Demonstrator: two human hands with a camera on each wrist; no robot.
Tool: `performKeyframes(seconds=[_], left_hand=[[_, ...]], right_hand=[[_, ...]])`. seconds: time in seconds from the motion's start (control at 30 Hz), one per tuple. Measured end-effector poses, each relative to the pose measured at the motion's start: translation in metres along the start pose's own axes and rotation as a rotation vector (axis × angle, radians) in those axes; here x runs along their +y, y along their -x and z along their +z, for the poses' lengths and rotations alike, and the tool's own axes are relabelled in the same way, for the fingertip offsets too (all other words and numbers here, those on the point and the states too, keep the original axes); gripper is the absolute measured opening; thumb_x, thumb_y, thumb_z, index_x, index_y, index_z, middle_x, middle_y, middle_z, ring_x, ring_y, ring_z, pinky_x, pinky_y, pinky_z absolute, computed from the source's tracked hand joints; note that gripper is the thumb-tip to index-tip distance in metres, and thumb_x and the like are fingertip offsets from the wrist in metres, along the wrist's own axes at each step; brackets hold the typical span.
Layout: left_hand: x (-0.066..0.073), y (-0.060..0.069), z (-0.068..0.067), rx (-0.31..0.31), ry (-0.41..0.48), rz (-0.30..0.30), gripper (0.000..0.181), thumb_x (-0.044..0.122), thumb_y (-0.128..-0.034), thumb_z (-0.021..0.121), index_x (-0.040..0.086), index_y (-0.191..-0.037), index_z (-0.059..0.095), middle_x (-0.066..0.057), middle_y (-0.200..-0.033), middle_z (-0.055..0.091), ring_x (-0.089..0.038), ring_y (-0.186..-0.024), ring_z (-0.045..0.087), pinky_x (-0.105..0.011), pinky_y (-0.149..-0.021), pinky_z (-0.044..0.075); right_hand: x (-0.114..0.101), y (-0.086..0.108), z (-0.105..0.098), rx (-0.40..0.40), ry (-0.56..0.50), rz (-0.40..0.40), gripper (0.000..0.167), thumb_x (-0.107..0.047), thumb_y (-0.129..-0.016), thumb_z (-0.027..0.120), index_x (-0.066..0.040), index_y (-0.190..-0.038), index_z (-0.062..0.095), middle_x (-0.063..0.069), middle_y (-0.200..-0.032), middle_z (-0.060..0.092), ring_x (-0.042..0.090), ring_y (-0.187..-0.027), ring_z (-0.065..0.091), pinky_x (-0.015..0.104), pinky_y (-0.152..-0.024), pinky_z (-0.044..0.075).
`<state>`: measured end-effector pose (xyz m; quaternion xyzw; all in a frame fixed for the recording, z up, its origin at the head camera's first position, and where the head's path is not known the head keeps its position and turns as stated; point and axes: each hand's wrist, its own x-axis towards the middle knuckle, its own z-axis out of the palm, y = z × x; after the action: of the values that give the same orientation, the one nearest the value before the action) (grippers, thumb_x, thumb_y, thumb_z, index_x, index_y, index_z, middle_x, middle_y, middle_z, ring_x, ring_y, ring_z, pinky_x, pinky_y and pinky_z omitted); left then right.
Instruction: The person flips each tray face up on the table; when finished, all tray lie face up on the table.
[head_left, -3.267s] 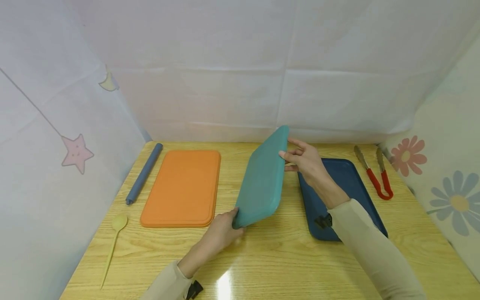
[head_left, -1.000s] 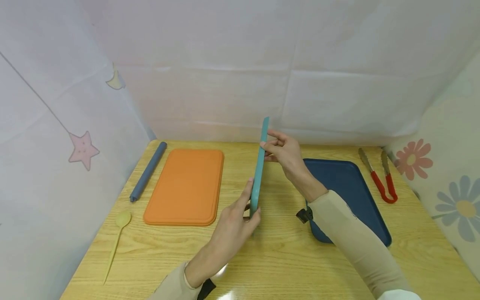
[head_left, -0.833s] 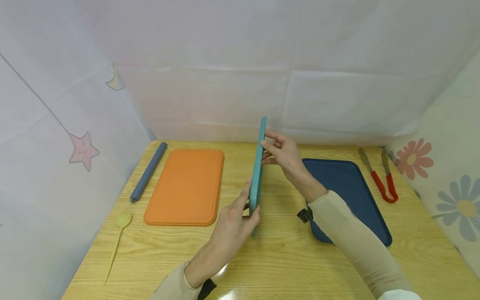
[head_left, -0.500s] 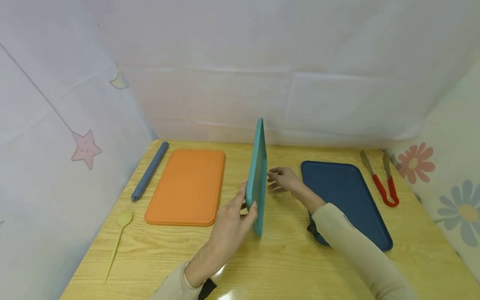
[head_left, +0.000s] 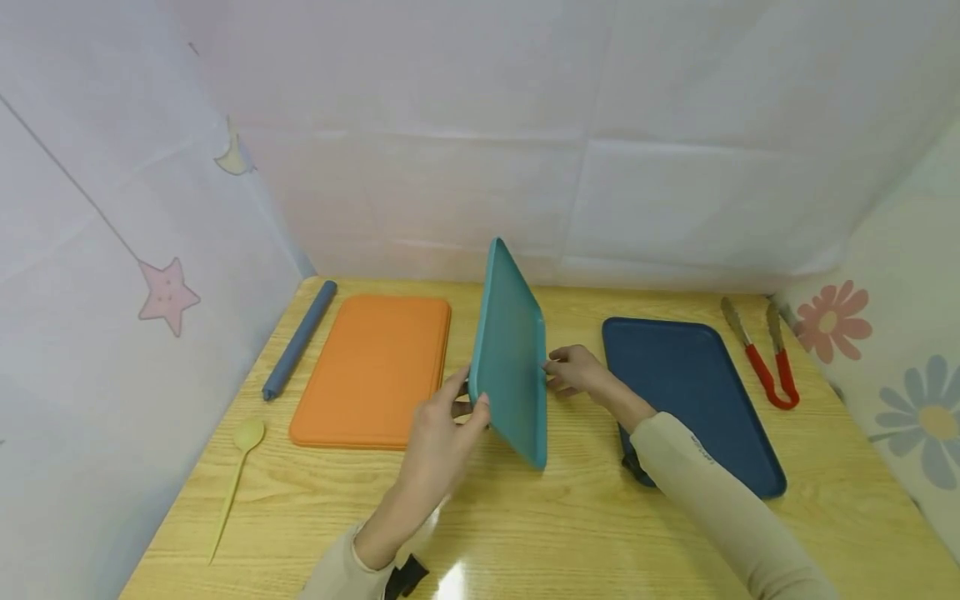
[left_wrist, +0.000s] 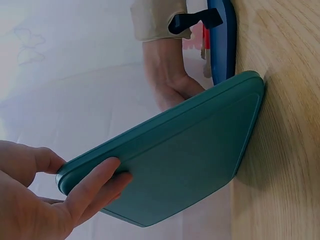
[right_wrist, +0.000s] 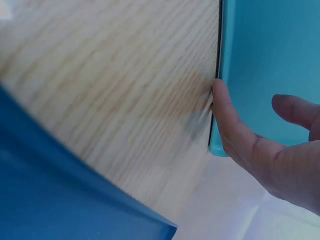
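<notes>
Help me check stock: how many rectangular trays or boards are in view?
3: an orange one lying at left, a teal one tilted in the left hand, centre, and a navy one lying at right. Any stacked underneath would be hidden.

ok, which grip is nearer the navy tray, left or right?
Right. The right grip is just left of the navy tray, at the lower edge of the teal tray; the left grip is farther left, holding its raised edge.

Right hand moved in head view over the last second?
Yes, down: the right hand went from mostly above the level of the far edge of the dark blue tray to below that level.
</notes>
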<state>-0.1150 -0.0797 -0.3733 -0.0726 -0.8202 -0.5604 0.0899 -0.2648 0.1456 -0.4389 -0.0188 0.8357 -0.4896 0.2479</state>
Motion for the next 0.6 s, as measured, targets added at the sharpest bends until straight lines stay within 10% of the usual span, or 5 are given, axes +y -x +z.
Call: performKeyframes(seconds=[0.6], left_hand=[[-0.018,-0.006,-0.021,-0.015,0.287,-0.231,0.049,0.011,-0.0961,0.058,-0.006,-0.140,0.042,-0.025,-0.119,0.060,-0.029,-0.089,0.070,-0.031,-0.073,0.058]], right_hand=[[0.024,-0.002,-0.020,0.031,0.037,-0.044,0.061,0.003,-0.093,0.058,0.014,-0.144,0.029,0.031,-0.124,0.052,0.028,-0.091,0.066,0.037,-0.073,0.058]])
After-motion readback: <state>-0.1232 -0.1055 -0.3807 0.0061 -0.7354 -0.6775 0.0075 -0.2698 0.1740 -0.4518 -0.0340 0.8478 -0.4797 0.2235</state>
